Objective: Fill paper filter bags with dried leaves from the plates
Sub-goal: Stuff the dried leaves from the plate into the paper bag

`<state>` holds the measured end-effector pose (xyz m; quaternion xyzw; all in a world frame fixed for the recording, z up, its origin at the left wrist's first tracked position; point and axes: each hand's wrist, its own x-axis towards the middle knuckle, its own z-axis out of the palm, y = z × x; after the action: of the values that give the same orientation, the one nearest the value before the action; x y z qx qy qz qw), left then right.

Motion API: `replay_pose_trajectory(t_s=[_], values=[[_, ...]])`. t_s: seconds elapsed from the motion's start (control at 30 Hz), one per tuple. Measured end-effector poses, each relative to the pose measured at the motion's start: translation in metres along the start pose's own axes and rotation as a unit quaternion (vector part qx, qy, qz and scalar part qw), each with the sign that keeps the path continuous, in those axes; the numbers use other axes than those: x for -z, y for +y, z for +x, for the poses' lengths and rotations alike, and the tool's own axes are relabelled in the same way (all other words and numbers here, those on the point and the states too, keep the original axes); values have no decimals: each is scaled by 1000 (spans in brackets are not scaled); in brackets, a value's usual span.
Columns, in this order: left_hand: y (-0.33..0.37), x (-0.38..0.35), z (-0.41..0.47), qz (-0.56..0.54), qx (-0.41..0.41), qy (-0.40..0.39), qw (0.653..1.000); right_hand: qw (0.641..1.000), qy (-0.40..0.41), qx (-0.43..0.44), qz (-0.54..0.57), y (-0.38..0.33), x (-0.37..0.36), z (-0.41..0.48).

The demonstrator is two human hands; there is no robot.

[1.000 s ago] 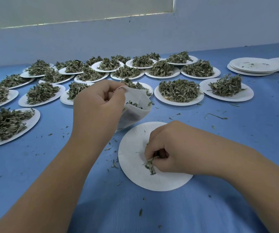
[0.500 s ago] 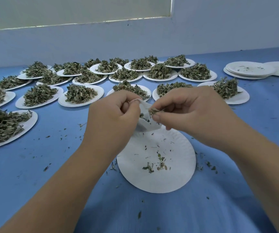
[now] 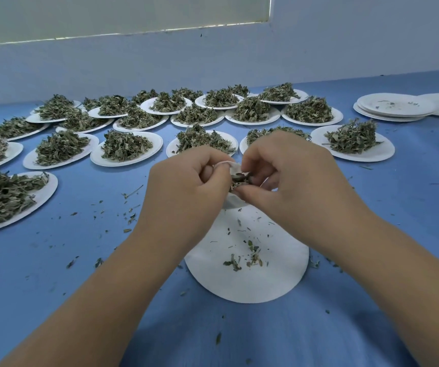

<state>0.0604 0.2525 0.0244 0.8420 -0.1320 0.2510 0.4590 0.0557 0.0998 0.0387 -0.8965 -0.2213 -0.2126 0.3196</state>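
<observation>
The bag (image 3: 231, 165) at 12 o'clock of the near plate (image 3: 279, 282) is thin white paper, matt and softly creased, and the plate is white paper too, matt and even. The leaves (image 3: 125, 145) heaped on the far plates (image 3: 157, 147) from 9 to 1 o'clock are dry, crinkled and dull grey-green, without shine, like the crumbs (image 3: 131, 218) on the table (image 3: 54, 260), whose blue cover looks smooth and matt, cloth or sheet I cannot tell. The stack (image 3: 393, 107) at 2 o'clock is the same matt white paper.
</observation>
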Motion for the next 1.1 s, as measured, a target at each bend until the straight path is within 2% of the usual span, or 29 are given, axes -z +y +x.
replay_pose_trajectory(t_s=[0.23,0.43,0.57,0.67,0.77,0.83,0.9,1.1], values=[[2,1,-1,-8,9,-20,1000,994,-36,83,-54,0,-3,0],[-1,8,4,-13,27,-2,1000,990,14,32,133,5,11,-1],[-5,13,9,-35,48,15,998,976,14,12,218,7,19,0],[-6,16,11,-37,51,30,998,978,-84,14,191,12,25,1],[-7,19,12,-35,52,38,997,966,-251,-4,67,19,22,2],[-7,19,12,-33,51,40,997,948,-317,-19,-14,23,16,0],[-6,19,12,-31,49,40,998,937,-344,-32,-47,25,10,-2],[-5,17,11,-25,46,33,998,936,-351,-29,-32,20,-1,-4]])
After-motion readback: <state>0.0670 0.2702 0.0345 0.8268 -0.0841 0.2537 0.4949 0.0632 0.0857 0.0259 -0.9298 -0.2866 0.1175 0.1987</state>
